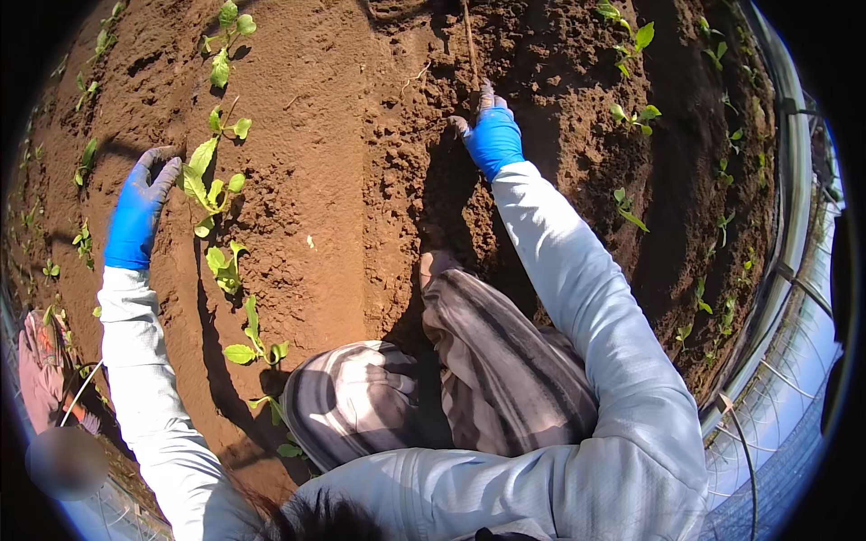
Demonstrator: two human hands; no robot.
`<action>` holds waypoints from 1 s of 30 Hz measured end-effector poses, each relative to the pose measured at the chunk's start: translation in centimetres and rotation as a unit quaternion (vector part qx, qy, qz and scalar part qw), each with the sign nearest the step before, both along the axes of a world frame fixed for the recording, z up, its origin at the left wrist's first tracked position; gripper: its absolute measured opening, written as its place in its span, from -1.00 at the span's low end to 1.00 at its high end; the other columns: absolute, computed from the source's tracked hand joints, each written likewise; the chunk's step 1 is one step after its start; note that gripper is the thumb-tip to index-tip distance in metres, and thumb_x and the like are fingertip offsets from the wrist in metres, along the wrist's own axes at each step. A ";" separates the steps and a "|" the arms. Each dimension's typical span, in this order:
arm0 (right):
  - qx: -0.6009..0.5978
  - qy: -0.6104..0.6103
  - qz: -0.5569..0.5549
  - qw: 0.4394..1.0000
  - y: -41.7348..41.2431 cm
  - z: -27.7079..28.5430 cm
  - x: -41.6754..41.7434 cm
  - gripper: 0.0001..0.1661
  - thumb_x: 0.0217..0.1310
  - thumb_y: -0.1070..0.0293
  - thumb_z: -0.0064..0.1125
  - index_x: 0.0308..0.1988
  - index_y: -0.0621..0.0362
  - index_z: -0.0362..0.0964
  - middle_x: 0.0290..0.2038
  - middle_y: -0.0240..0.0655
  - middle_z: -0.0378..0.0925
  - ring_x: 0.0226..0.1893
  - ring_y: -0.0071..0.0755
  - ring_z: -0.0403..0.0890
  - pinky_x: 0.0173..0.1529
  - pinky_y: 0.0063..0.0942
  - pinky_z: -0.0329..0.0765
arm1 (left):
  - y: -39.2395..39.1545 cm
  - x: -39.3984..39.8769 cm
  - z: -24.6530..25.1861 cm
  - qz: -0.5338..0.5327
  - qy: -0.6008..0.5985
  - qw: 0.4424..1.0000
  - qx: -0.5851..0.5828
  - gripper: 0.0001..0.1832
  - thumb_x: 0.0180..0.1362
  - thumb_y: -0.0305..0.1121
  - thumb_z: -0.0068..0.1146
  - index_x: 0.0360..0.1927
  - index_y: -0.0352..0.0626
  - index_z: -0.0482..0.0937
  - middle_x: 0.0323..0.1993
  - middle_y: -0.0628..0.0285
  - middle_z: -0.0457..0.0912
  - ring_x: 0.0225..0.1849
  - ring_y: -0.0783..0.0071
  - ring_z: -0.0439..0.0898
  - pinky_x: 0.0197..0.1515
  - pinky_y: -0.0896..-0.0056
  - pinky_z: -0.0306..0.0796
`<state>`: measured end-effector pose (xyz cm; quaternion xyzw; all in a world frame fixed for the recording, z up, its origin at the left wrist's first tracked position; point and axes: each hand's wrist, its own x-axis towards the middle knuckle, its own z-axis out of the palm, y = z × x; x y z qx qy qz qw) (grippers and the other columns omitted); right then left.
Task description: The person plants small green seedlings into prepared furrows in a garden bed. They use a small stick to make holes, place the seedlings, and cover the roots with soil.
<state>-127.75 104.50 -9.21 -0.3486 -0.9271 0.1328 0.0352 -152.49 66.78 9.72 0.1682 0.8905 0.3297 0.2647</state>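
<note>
My left hand (pixel 143 203), in a blue glove with soil-caked fingers, is over the brown soil at the left, beside a leafy green seedling (pixel 203 182). Its thumb and fingers are apart, with nothing seen between them. My right hand (pixel 488 132), gloved the same way, rests at the upper middle on loose, crumbly soil (pixel 399 169). Its thumb is spread from the fingers. A thin brown stick or cord (pixel 469 40) runs from the top edge down to its fingertips; whether the fingers grip it, I cannot tell. Another seedling (pixel 226 267) stands below the first in the same row.
More seedlings (pixel 633 118) grow in rows at the right and far left. My knees in striped cloth (pixel 500 358) are at the lower middle. A metal pipe (pixel 795 169) curves along the right edge. Another person (pixel 44 372) is at the lower left.
</note>
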 end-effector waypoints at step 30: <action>-0.225 0.102 -0.037 0.968 -5.1 5.5 10.3 -0.16 0.14 0.53 0.11 0.39 -0.03 0.06 -0.37 -0.12 0.50 -0.65 -0.35 0.34 -0.47 -0.40 0.40 | -1.9 -2.5 -0.7 0.059 -0.058 0.996 -0.015 -0.55 0.27 -0.08 0.07 0.09 -0.20 0.48 0.00 0.20 0.52 0.02 0.43 0.45 0.10 0.39 0.31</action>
